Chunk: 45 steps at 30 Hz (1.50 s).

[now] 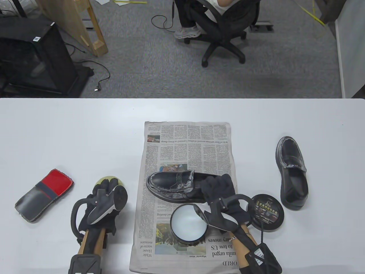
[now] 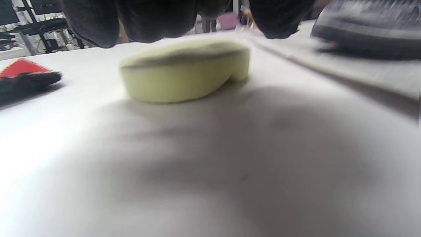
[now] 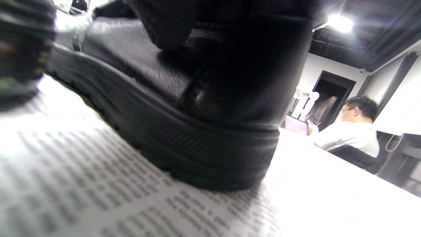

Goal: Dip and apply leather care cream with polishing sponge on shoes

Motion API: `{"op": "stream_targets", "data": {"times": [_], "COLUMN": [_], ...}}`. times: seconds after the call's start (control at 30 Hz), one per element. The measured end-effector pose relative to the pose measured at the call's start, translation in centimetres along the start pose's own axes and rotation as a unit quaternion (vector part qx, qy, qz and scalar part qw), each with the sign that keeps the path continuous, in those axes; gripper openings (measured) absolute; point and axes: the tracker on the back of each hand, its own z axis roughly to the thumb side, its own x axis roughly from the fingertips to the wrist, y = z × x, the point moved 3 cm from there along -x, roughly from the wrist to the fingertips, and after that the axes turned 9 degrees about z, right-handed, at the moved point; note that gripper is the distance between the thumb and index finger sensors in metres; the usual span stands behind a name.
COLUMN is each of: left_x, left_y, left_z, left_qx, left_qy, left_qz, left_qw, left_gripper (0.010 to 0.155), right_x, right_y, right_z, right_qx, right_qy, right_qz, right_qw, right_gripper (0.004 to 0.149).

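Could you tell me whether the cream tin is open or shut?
Open: the cream tin shows its pale inside, and its black lid lies apart on the table.

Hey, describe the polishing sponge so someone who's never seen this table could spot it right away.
Start at the newspaper spread in the middle of the white table and look to its left. The polishing sponge lies there under the left hand. It is the only pale yellow-green round pad.

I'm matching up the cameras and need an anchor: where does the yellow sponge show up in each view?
Table view: sponge left of the newspaper, under the left hand fingertips.
Left wrist view: sponge upper centre, on the table.
Right wrist view: not in it.
Shared landmark: the shoe on the newspaper.
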Motion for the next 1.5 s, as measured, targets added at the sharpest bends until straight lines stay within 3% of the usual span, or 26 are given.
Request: {"op": "stream_targets", "data": {"times": [0.1, 0.2, 0.33, 0.37, 0.4, 0.5, 0.63, 0.73, 0.9, 1.03, 1.13, 1.4, 1.5], "left_x": [0.7, 1.4, 2.0, 2.0, 2.0, 2.1, 2.1, 2.1, 2.2, 2.3, 2.3, 2.3, 2.3], "left_y": [-1.1, -2.3, -3.0, -3.0, -3.0, -3.0, -3.2, -3.2, -3.3, -3.3, -3.4, -3.4, -3.4], "left_z": [0.2, 0.3, 0.3, 0.2, 0.2, -0.1, -0.4, -0.5, -0.3, -0.3, -0.3, -0.3, -0.3], "left_qx": [0.023, 0.039, 0.077, 0.076, 0.075, 0.071, 0.09, 0.093, 0.089, 0.087, 0.087, 0.082, 0.079], "left_qy": [0.012, 0.024, 0.033, 0.033, 0.032, 0.033, 0.031, 0.031, 0.034, 0.032, 0.029, 0.026, 0.026], "left_qz": [0.055, 0.092, 0.107, 0.108, 0.107, 0.105, 0.111, 0.112, 0.117, 0.117, 0.114, 0.111, 0.11], "left_qw": [0.998, 0.995, 0.991, 0.991, 0.991, 0.991, 0.989, 0.989, 0.988, 0.989, 0.989, 0.99, 0.99], "left_gripper": [0.076, 0.075, 0.073, 0.073, 0.073, 0.072, 0.071, 0.071, 0.071, 0.071, 0.071, 0.071, 0.071], "right_x": [0.5, 0.6, -0.7, -0.8, -1.0, -1.7, -1.5, -0.7, 1.0, 1.7, 1.6, 1.3, 1.6], "right_y": [0.6, 1.3, -1.2, -1.4, -1.0, -0.3, 1.4, 3.9, 5.8, 4.5, 1.9, -3.2, -4.2], "right_z": [-0.7, -2.0, -3.1, -3.0, -2.9, -2.9, -3.3, -3.9, -7.7, -11.6, -14.4, -17.7, -18.3], "right_qx": [-0.037, 0.002, -0.04, -0.025, -0.012, 0.004, -0.021, -0.028, -0.012, -0.007, 0.001, -0.004, -0.031], "right_qy": [-0.002, -0.021, -0.025, -0.029, -0.03, -0.022, -0.008, -0.014, -0.106, -0.205, -0.278, -0.36, -0.378], "right_qz": [-0.016, -0.006, 0.16, 0.173, 0.124, 0.093, 0.038, -0.022, -0.071, -0.052, -0.011, 0.073, 0.079], "right_qw": [0.999, 1.0, 0.986, 0.984, 0.992, 0.995, 0.999, 0.999, 0.992, 0.977, 0.96, 0.93, 0.922], "right_gripper": [0.062, 0.069, 0.067, 0.066, 0.062, 0.044, 0.04, 0.039, 0.039, 0.038, 0.039, 0.039, 0.039]}}
